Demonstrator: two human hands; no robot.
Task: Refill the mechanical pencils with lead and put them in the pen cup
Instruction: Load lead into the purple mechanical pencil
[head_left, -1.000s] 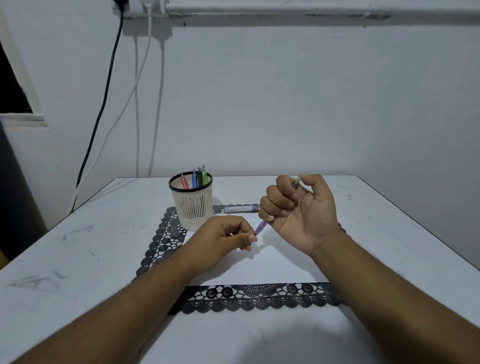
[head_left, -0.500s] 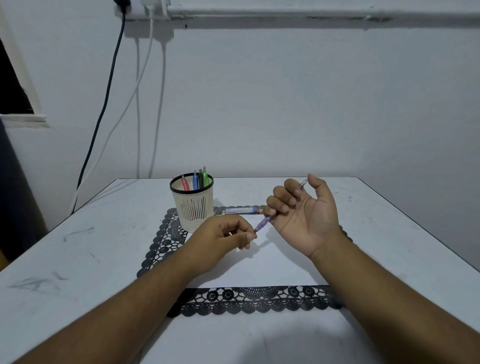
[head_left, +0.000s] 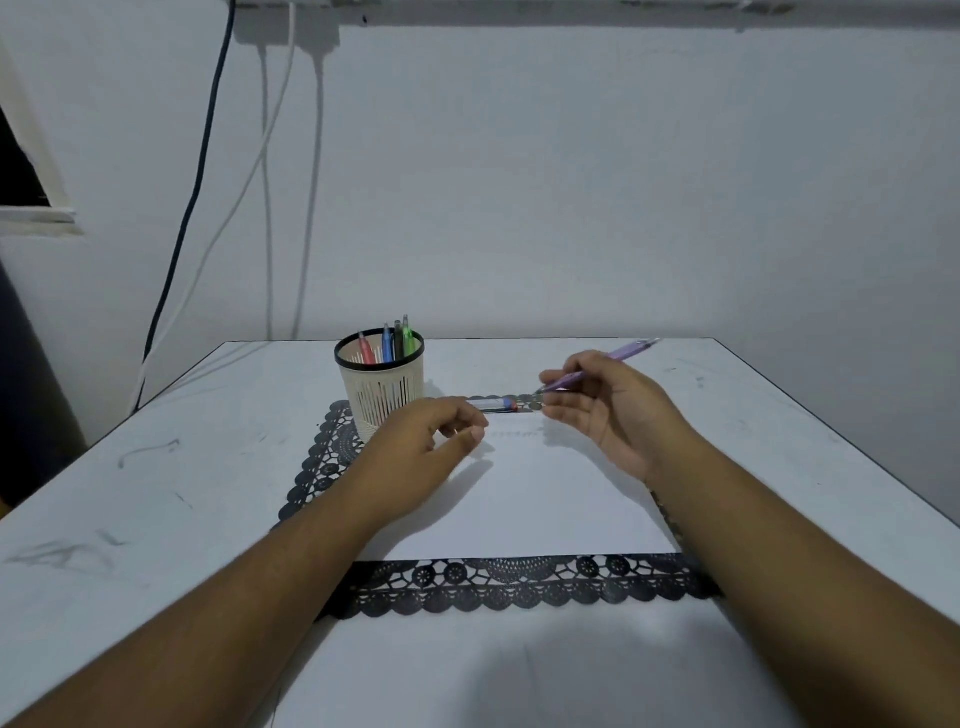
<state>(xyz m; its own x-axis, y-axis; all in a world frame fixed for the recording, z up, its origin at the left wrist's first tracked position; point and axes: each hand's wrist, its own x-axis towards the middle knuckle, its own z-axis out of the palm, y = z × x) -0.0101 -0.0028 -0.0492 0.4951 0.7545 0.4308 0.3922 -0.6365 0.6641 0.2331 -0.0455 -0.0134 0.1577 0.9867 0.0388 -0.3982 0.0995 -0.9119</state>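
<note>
My right hand (head_left: 618, 410) holds a purple mechanical pencil (head_left: 623, 355) between thumb and fingers, its tip pointing left and down, its back end up to the right. My left hand (head_left: 431, 441) rests on the white sheet (head_left: 545, 499), fingers curled with thumb and forefinger pinched; whether it holds anything is hidden. A small lead tube (head_left: 496, 404) lies on the mat between the two hands. The cream pen cup (head_left: 382, 387) with a black rim stands at the mat's far left and holds several coloured pencils (head_left: 387, 343).
A black lace-edged mat (head_left: 519, 584) lies under the sheet on the white table (head_left: 156, 519). Cables (head_left: 270, 182) hang down the wall behind. The table's right edge (head_left: 841, 441) runs close to my right arm.
My right hand has turned palm down and moved up and right, regripping the purple pencil so it now points left. The pencil has left my left hand's fingertips; the two hands are apart.
</note>
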